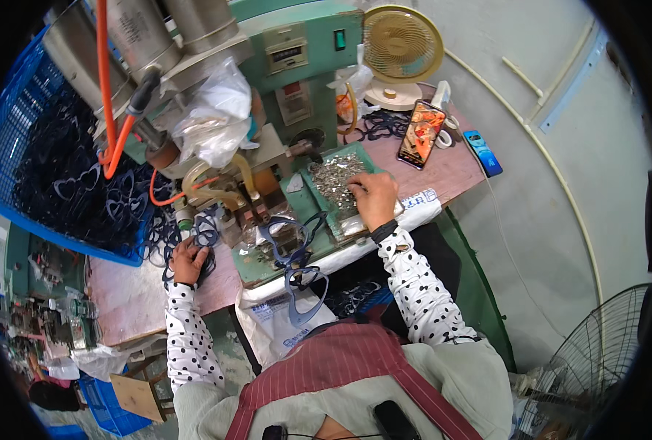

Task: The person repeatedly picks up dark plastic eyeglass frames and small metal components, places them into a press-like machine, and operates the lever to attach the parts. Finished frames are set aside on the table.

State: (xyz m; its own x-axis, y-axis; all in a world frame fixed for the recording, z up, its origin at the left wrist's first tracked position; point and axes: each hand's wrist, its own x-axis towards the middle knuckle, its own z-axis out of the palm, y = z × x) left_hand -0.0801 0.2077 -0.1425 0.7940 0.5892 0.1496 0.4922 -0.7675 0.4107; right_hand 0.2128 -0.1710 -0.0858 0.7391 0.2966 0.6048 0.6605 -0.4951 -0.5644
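Right hand (377,200) (curled inward), left hand (187,262) on frames (206,233)

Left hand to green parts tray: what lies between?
In the head view: loose dark frames beside the left hand, then the machine's green base with blue frames over it, before the tray.

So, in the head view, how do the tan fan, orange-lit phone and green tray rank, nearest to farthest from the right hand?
1. Green tray: partly under the right hand.
2. Orange-lit phone: beyond the hand, rightward.
3. Tan fan: behind the phone.
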